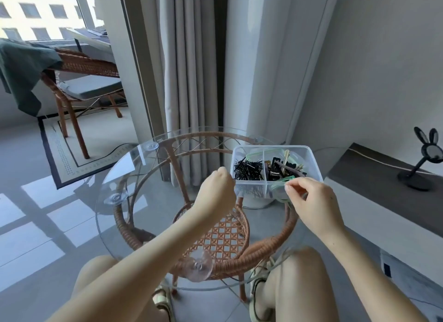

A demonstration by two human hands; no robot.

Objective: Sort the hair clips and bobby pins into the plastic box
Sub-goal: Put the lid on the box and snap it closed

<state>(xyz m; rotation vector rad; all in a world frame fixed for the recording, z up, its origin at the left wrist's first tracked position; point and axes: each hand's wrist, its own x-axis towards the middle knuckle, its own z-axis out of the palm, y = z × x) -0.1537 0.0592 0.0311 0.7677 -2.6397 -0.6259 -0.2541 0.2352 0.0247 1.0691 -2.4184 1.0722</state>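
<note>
A clear plastic box (314,164) with dividers stands on the right side of a round glass table (134,168). Its left compartment holds a heap of black bobby pins (248,170). The right compartment holds several dark and beige hair clips (281,168). My left hand (217,194) is closed in a fist against the box's near left corner; I cannot see anything in it. My right hand (311,202) pinches a green hair clip (285,180) over the near right compartment.
The glass top rests on a wicker frame (225,237) with suction cups. A low dark-topped cabinet (383,178) at the right carries a rabbit-eared stand (424,163). A wicker chair (79,82) stands back left. Curtains hang behind the table. My knees sit under the near edge.
</note>
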